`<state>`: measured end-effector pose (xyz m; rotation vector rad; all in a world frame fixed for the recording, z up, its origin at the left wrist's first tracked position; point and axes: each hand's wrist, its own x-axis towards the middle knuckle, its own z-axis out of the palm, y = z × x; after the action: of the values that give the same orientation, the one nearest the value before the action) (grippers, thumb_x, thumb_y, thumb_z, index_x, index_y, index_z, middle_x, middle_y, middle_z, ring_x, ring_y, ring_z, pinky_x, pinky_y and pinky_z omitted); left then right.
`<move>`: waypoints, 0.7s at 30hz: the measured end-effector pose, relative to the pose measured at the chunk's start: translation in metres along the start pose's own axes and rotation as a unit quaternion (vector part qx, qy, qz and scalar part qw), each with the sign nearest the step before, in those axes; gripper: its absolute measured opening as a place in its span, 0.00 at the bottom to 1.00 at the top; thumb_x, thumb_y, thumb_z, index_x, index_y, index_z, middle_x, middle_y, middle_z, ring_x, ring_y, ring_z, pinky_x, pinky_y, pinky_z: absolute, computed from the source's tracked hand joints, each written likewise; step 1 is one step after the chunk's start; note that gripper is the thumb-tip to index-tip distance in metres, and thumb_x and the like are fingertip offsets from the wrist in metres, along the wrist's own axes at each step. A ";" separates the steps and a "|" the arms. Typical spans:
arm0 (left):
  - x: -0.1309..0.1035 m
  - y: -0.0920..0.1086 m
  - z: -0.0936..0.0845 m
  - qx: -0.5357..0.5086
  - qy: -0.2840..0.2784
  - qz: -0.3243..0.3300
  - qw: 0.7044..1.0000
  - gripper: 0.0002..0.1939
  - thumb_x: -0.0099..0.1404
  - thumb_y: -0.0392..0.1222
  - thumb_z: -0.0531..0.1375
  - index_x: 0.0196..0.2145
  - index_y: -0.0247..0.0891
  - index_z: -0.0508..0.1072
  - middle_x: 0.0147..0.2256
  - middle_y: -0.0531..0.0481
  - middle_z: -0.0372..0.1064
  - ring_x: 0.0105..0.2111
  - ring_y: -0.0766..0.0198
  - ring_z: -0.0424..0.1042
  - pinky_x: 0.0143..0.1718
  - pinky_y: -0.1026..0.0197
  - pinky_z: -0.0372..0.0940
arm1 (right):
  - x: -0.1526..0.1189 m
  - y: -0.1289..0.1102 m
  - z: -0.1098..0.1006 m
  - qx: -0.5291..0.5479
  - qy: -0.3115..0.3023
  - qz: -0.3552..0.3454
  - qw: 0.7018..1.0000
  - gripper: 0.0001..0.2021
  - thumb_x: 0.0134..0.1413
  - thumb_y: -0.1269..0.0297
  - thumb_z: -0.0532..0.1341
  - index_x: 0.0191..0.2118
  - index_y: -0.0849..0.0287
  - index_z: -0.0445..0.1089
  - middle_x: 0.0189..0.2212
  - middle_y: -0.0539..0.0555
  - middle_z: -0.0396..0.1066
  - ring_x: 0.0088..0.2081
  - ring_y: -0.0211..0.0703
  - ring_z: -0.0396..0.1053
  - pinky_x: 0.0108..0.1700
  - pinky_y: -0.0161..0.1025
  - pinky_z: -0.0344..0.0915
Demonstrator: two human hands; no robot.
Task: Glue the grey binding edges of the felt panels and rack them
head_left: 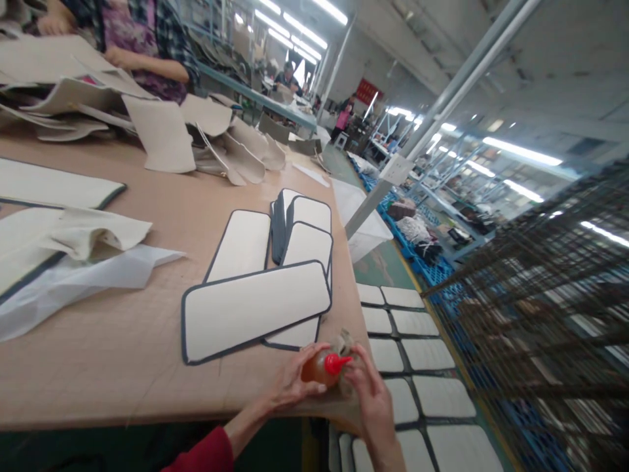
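At the near right corner of the table, my left hand point(295, 380) is wrapped round a bottle point(315, 369) of orange-brown liquid with a red nozzle cap. My right hand point(369, 387) is on the other side of the nozzle, its fingers closed on a crumpled greyish cloth point(344, 342) beside the bottle. Just beyond my hands lies a long cream panel with dark edging point(255, 311), on top of other edged panels. A small stack of similar panels point(309, 246) stands behind it near the table's right edge.
The brown table point(122, 367) bears an edged panel with loose fabric point(98, 229) at left and piled beige pieces point(162, 134) at the back, near a person in an apron. Right of the table are a metal post point(376, 200), rows of cream panels point(425, 354) and a rack.
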<state>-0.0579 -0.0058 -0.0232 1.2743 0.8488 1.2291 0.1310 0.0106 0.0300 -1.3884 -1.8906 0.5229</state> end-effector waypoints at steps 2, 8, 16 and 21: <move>-0.003 0.000 0.000 -0.031 0.020 -0.025 0.999 0.34 0.51 0.45 0.66 0.55 0.42 0.65 0.55 0.44 0.62 0.55 0.51 0.60 0.57 0.49 0.53 | 0.004 0.024 -0.008 -0.019 0.027 0.011 0.999 0.23 0.62 0.61 0.47 0.61 0.57 0.50 0.47 0.59 0.71 0.43 0.45 0.72 0.41 0.43 0.71; -0.024 -0.002 0.000 -0.156 0.088 -0.039 0.983 0.37 0.47 0.51 0.68 0.54 0.41 0.67 0.55 0.41 0.63 0.55 0.47 0.61 0.56 0.46 0.56 | -0.008 0.067 0.037 -0.106 -0.056 -0.080 0.989 0.18 0.53 0.66 0.55 0.51 0.52 0.68 0.53 0.58 0.67 0.55 0.56 0.62 0.52 0.59 0.63; -0.055 0.046 -0.023 -0.210 0.220 -0.102 0.947 0.34 0.40 0.51 0.71 0.47 0.41 0.74 0.54 0.40 0.66 0.54 0.39 0.62 0.52 0.45 0.61 | 0.106 0.097 0.051 -0.122 -0.014 -0.115 0.986 0.20 0.57 0.72 0.45 0.51 0.60 0.67 0.52 0.62 0.67 0.59 0.54 0.56 0.57 0.64 0.54; -0.050 0.074 -0.031 -0.227 0.275 -0.124 0.926 0.34 0.38 0.47 0.72 0.46 0.40 0.75 0.52 0.40 0.68 0.52 0.38 0.64 0.49 0.47 0.65 | 0.026 0.062 0.090 -0.120 -0.036 -0.193 0.973 0.17 0.58 0.71 0.48 0.46 0.57 0.71 0.46 0.59 0.72 0.53 0.48 0.65 0.54 0.50 0.64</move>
<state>-0.1118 -0.0568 0.0360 0.4294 1.0060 1.4897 0.0996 0.0639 -0.0632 -1.1125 -2.2702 0.1568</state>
